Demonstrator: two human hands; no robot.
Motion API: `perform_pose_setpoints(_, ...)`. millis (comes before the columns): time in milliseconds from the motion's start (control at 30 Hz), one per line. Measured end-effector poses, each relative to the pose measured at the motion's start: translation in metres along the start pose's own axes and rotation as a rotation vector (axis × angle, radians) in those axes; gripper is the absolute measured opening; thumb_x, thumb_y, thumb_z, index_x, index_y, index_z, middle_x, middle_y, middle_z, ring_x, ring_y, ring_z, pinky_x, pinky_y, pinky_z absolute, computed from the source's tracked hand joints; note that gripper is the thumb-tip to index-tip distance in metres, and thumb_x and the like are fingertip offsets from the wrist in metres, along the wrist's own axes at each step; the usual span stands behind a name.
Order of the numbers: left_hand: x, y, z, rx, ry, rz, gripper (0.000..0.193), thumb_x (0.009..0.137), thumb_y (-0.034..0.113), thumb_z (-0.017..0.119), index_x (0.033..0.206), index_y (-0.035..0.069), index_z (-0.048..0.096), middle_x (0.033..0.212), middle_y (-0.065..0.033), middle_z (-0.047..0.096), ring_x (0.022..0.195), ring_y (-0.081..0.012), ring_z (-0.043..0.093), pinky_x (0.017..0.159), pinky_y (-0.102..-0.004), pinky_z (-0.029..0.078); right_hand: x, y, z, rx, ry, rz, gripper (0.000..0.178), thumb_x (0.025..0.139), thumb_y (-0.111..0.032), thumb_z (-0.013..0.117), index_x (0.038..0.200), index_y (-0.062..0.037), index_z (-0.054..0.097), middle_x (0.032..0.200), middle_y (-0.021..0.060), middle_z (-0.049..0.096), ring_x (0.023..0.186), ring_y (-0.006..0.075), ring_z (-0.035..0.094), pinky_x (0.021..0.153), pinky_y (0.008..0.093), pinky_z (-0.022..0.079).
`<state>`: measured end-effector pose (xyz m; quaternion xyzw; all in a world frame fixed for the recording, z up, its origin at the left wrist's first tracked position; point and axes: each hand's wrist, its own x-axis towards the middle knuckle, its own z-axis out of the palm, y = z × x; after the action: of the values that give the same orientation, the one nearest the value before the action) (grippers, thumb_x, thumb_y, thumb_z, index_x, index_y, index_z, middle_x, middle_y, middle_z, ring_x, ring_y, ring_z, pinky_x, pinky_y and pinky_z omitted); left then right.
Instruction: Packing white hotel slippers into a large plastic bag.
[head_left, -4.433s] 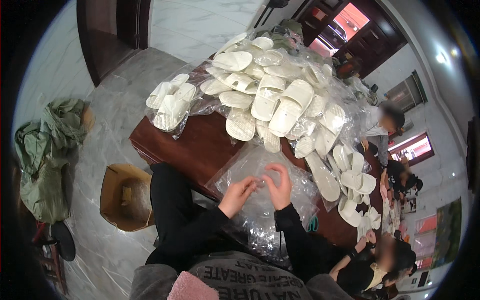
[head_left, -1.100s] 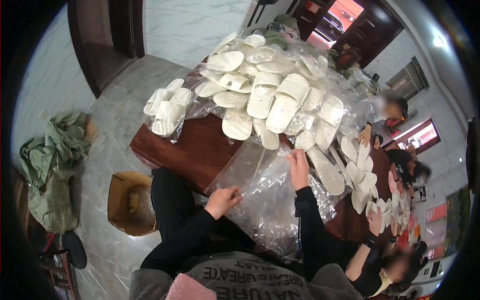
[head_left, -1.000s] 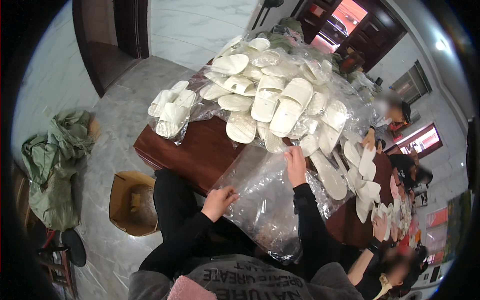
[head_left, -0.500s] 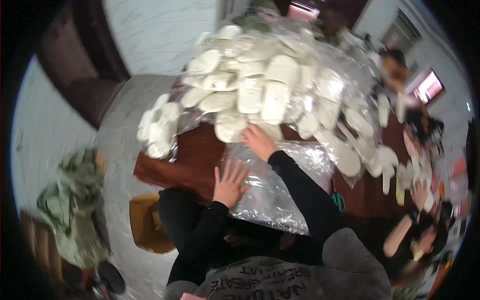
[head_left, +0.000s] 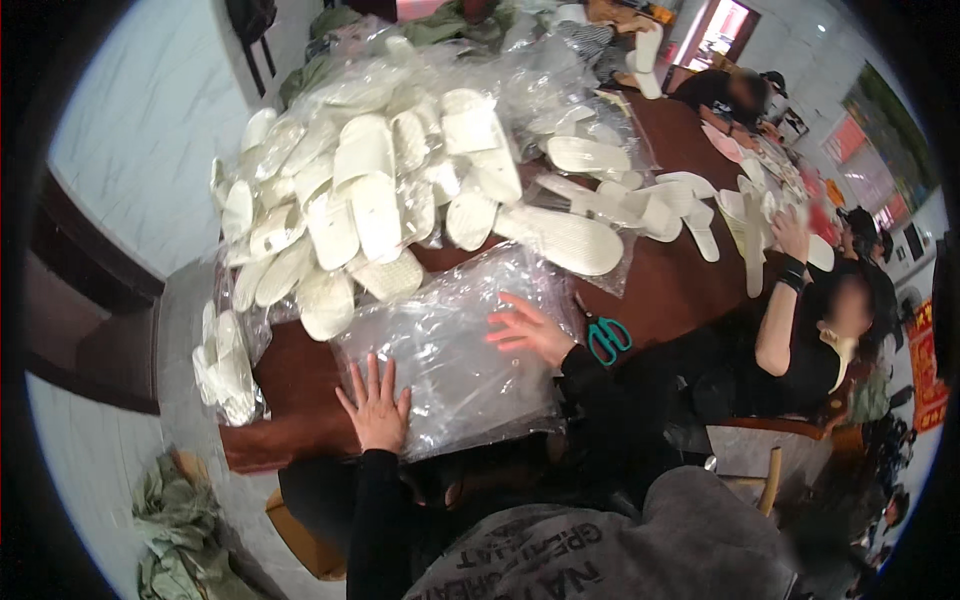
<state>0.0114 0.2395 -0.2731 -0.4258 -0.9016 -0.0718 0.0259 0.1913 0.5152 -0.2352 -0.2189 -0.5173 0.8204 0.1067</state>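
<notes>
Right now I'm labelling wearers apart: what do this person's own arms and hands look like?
Both arms wear long black sleeves reaching the wrists. The left hand and right hand are bare: no gloves, and no rings or watch that I can make out.

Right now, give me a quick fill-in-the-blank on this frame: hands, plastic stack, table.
1. Both hands press flat on a stack of clear ____ bags.
2. The left hand lies at the stack's near-left corner, with fingers ____, not curled.
3. Beside the right hand lie scissors with ____ handles.
4. The white foam slippers are heaped on a dark brown ____ table.

Missing: plastic; spread; green; wooden
</notes>
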Motion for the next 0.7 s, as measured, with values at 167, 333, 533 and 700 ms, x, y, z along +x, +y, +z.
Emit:
perform_pose_setpoints(167,-0.002,-0.004,-0.001,0.016,0.021,-0.009,0.059,0.094,0.044,0.050,0.148,0.024,0.037,0.159,-0.0028,0.023,0.147,-0.0320,0.014,0.114,-0.0627,0.005,-0.018,-0.045,-0.091,-0.205,1.137,-0.687,0.016,0.090,-0.016,0.064,0.096,-0.0019,0.060,0.079,0.0042,0.059,0.067,0.0108,0.054,0.057,0.0264,0.044)
perform_pose_setpoints(333,-0.002,-0.005,-0.002,-0.010,0.027,-0.028,0.059,0.093,0.045,0.050,0.147,0.024,0.037,0.159,-0.0026,0.023,0.147,-0.0318,0.013,0.114,-0.0636,0.005,0.033,-0.070,-0.198,-0.172,1.242,-0.385,0.051,0.087,-0.040,0.067,0.112,0.0036,0.061,0.110,0.0142,0.064,0.100,0.0234,0.059,0.087,0.0360,0.046)
perform_pose_setpoints(533,0.001,0.002,0.003,-0.010,0.002,0.014,0.061,0.093,0.048,0.049,0.148,0.024,0.036,0.159,-0.0025,0.022,0.148,-0.0318,0.013,0.113,-0.0646,0.005,0.074,-0.147,-0.247,-0.952,1.253,-0.308,0.044,0.084,-0.037,0.061,0.107,0.0007,0.066,0.102,0.0244,0.067,0.097,0.0378,0.065,0.082,0.0472,0.049)
perform_pose_setpoints(700,-0.015,-0.012,-0.001,-0.029,0.000,-0.046,0.060,0.093,0.048,0.048,0.148,0.024,0.037,0.159,-0.0024,0.021,0.148,-0.0319,0.012,0.113,-0.0649,0.004,0.089,-0.282,-0.199,-1.372,1.163,-0.465,0.033,0.086,-0.033,0.057,0.096,-0.0063,0.072,0.096,0.0200,0.069,0.093,0.0378,0.066,0.077,0.0456,0.053)
